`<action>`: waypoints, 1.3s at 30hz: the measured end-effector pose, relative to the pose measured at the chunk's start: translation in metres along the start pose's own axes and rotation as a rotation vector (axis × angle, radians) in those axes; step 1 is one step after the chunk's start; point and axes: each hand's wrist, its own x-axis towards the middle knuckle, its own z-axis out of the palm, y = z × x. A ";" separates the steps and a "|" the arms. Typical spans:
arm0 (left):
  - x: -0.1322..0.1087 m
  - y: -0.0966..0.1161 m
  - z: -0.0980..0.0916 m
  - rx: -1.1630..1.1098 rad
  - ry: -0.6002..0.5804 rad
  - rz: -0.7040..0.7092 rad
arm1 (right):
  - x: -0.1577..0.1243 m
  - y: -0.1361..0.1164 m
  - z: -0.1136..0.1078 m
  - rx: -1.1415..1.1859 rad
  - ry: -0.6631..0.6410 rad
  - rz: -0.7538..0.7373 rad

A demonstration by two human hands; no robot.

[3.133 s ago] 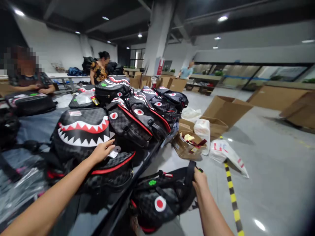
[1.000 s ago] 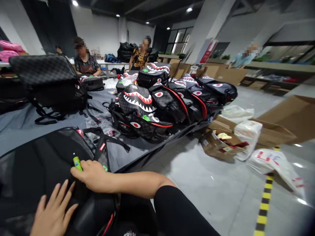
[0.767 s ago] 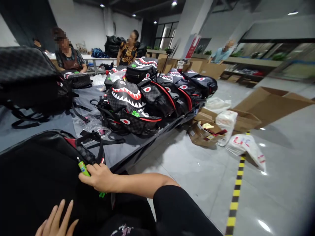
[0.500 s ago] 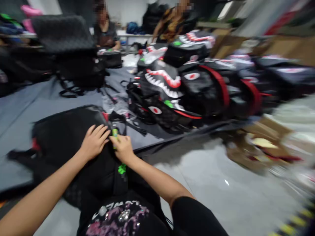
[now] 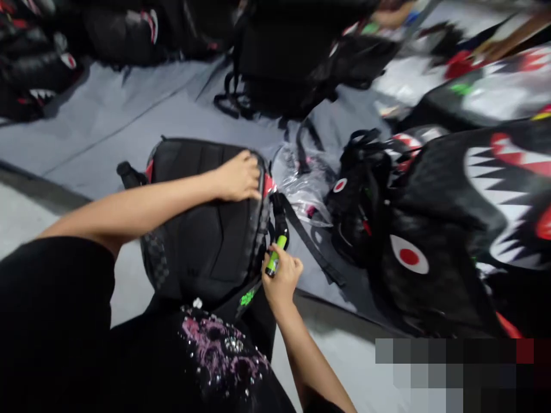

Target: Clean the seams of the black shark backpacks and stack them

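Note:
A black backpack [image 5: 193,229] lies before me with its padded back panel facing up, its near end against my body. My left hand [image 5: 241,176] rests on the panel's upper right, fingers bent at the edge beside a red tab [image 5: 269,183]. At the bag's right side my right hand [image 5: 284,275] is closed around a small lime-green tube with black ends [image 5: 276,255]. The tube's upper end is by a black strap [image 5: 280,218] from the bag; whether they touch I cannot tell. A bright green tag [image 5: 247,297] shows at the bag's lower right.
The bag lies on a grey cloth-covered surface [image 5: 107,123]. To the right are a clear plastic bag [image 5: 301,178] and black backpacks with shark teeth and red eyes [image 5: 443,246]. More black bags [image 5: 297,57] stand behind. Another person's hand [image 5: 491,51] shows at upper right.
The view has swung left and down, closer over the backpack. My left hand's fingers are more bent at the bag's edge. My right hand still holds the lime-green tube, now farther from my left hand.

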 end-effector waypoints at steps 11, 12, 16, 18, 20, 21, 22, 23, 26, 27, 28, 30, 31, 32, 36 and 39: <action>-0.024 -0.004 0.041 0.027 0.205 0.212 | 0.036 -0.043 0.001 0.394 0.204 0.045; -0.026 -0.006 0.046 0.038 0.257 0.225 | 0.037 -0.047 0.006 0.493 0.236 0.073; -0.036 -0.016 0.056 0.104 0.365 0.243 | 0.040 -0.046 0.021 0.503 0.280 0.056; -0.042 -0.013 0.057 0.136 0.434 0.261 | 0.044 -0.038 0.019 0.388 0.260 -0.010; -0.045 -0.007 0.058 0.188 0.567 0.317 | 0.051 -0.030 0.008 0.296 0.236 -0.064; -0.046 -0.003 0.058 0.212 0.645 0.354 | 0.055 -0.027 0.000 0.245 0.238 -0.083; -0.046 0.001 0.058 0.229 0.715 0.387 | 0.059 -0.024 -0.009 0.189 0.259 -0.097; -0.046 0.005 0.059 0.236 0.765 0.412 | 0.063 -0.022 -0.017 0.134 0.305 -0.110; -0.041 0.015 0.062 0.225 0.801 0.446 | 0.077 -0.015 -0.035 0.031 0.289 -0.270; -0.039 0.016 0.063 0.221 0.801 0.451 | 0.082 -0.013 -0.037 0.012 0.189 -0.348; -0.037 0.017 0.065 0.219 0.803 0.454 | 0.087 -0.010 -0.037 -0.009 0.055 -0.418; -0.033 0.017 0.069 0.226 0.809 0.460 | 0.100 -0.005 -0.033 -0.056 -0.225 -0.500; -0.031 0.016 0.071 0.231 0.813 0.460 | 0.107 -0.003 -0.030 -0.080 -0.324 -0.512; -0.030 0.016 0.072 0.235 0.818 0.458 | 0.114 -0.002 -0.027 -0.101 -0.403 -0.517; -0.027 0.013 0.075 0.220 0.824 0.430 | 0.140 -0.003 -0.016 -0.179 -0.638 -0.522; -0.027 0.012 0.075 0.208 0.800 0.417 | 0.148 -0.006 -0.012 -0.237 -0.706 -0.592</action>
